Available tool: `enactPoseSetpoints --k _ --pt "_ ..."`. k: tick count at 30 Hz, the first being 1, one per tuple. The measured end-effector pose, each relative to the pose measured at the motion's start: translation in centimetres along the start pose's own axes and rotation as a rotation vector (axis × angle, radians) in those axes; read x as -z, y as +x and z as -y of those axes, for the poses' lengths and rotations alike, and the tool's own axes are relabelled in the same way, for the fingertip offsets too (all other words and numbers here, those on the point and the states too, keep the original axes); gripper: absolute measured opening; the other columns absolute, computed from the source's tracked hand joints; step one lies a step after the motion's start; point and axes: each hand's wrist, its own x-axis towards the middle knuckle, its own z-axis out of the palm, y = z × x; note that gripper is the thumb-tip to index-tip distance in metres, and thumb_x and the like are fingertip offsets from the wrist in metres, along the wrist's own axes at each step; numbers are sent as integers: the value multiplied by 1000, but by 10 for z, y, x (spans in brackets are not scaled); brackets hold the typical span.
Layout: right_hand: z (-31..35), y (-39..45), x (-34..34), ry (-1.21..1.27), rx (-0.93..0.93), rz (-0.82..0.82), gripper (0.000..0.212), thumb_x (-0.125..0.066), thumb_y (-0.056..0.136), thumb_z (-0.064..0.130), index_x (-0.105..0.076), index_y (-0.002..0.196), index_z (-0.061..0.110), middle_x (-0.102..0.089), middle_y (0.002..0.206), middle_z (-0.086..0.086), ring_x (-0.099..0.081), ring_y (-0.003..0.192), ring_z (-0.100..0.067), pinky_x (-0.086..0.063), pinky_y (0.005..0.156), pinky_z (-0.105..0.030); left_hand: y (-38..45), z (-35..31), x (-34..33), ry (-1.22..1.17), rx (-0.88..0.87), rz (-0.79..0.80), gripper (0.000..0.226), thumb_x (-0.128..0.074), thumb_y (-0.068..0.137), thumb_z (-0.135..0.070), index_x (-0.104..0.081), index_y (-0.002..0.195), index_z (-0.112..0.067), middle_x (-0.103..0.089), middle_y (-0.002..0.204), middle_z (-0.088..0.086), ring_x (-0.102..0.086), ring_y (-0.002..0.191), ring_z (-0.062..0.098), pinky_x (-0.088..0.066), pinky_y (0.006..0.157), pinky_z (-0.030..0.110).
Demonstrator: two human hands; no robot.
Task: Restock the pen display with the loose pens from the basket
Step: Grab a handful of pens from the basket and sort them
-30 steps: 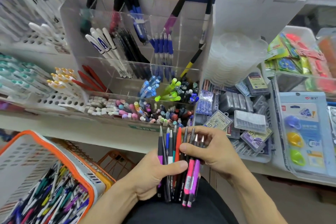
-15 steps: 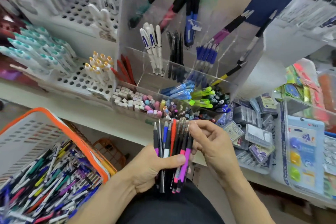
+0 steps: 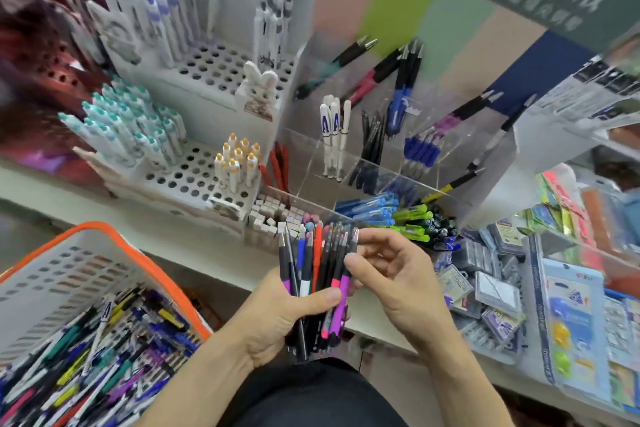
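I see a white rabbit figure (image 3: pixel 259 87) perched on the perforated white rack (image 3: pixel 207 69), small boxed lead refills (image 3: pixel 485 291) heaped on the shelf's right, and a blue blister pack (image 3: pixel 571 326) lying beside them

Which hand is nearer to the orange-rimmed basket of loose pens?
Left. The left hand grips the pen bundle just right of the basket, with a gap between them. The right hand is farther right, beyond the bundle, its fingertips on the pens.
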Motion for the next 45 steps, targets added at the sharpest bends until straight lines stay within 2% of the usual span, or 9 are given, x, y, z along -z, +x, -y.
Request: enactPoseSetpoints --k 5,16,20,23,26,29,33,36,45 --pt "13 2 -9 -17 28 1 34 -74 88 -2 -66 118 12 -66 91 -16 -70 76 -18 -60 69 -31 0 -6 14 5 26 -31 35 -82 80 -11 -75 114 -13 -70 116 23 -68 109 37 -55 92 47" --pt "50 11 17 144 228 -279 23 -68 89 1 -69 108 14 -74 91 -2 -73 84 -18 -59 66 -25 9 -16 3 35 85 84 28 -79 82 -15 -71 103 2 -70 87 23 -66 70 28 -56 67 33" --pt "91 29 47 343 427 -497 12 -67 91 12 -61 101 12 -73 92 -7 -74 78 -21 -61 67 -29 15 -20 -12 -59 98 80 20 -76 86 -16 -75 93 2 -67 80 23 -65 68 25 -55 62 28" --pt "104 58 71 217 620 -720 11 -68 98 14 -59 102 17 -71 95 -6 -73 84 -26 -64 76 -44 21 -21 -25 -111 97 70 19 -72 88 -15 -73 94 4 -66 83 22 -65 71 26 -55 63 28" --pt "110 86 86 20 712 -850 17 -71 96 18 -57 100 26 -71 91 4 -71 81 -7 -61 75 -31 28 -20 -40 -78 76 16 18 -77 85 -18 -75 90 0 -66 83 22 -66 70 25 -55 64 28" --pt "114 110 96 -241 647 -789 14 -75 93 21 -62 97 23 -68 84 16 -67 74 4 -55 72 -18 35 -18 -56 -85 77 -19 15 -73 88 -15 -74 90 0 -65 83 22 -65 71 26 -56 66 30" --pt "110 133 107 -537 544 -658 12 -77 88 27 -70 95 21 -67 74 17 -70 75 -9 -59 79 -32 49 -16 -76 -147 52 -50 22 -74 80 -18 -73 93 0 -62 82 19 -64 73 25 -56 70 30" --pt "109 140 110 -700 504 -647 17 -71 89 33 -75 103 24 -74 91 1 -69 88 -23 -56 85 -39 59 -12 -90 -108 45 -87 22 -72 82 -20 -73 93 -2 -64 84 19 -64 75 26 -56 74 33" --pt "115 152 112 -712 656 -430 22 -67 92 11 -76 111 15 -74 102 -7 -69 88 -29 -56 84 -43 80 -8 -120 -77 -17 -198 15 -70 84 -16 -76 91 -4 -67 86 20 -66 76 27 -58 75 35"
